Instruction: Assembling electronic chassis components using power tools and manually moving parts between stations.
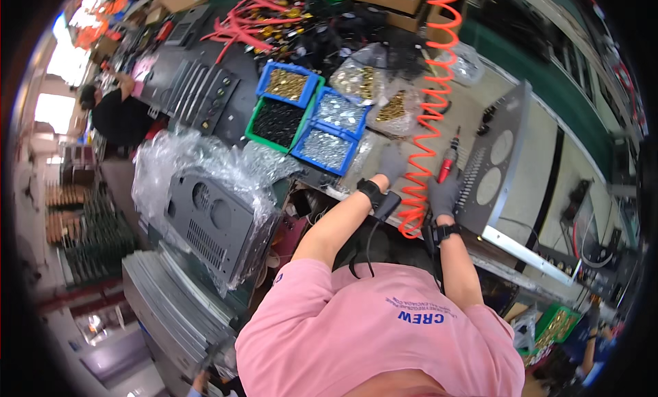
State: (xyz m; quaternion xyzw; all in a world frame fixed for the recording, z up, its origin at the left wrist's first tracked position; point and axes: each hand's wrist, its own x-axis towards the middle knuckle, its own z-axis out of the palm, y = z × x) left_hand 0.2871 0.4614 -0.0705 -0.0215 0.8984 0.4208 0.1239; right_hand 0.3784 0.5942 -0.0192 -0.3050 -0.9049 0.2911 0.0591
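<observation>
My left hand (pixel 392 163), in a grey glove with a black wrist strap, rests on the workbench beside a blue bin of silver screws (pixel 330 147). Whether it holds anything is too small to tell. My right hand (pixel 444 193), also grey-gloved, grips the lower end of a red pneumatic screwdriver (pixel 448 163) whose tip points away from me. An orange coiled air hose (pixel 426 123) hangs between my hands. A grey metal panel with two round cut-outs and vent slots (pixel 495 169) stands tilted just right of my right hand.
Blue and green bins of brass, black and silver screws (pixel 288 85) sit on the bench beside plastic bags of fasteners (pixel 370 82). A bubble-wrapped grey panel (pixel 212 219) and stacked panels (pixel 171 301) lie at left. Another person in black (pixel 116 116) works far left.
</observation>
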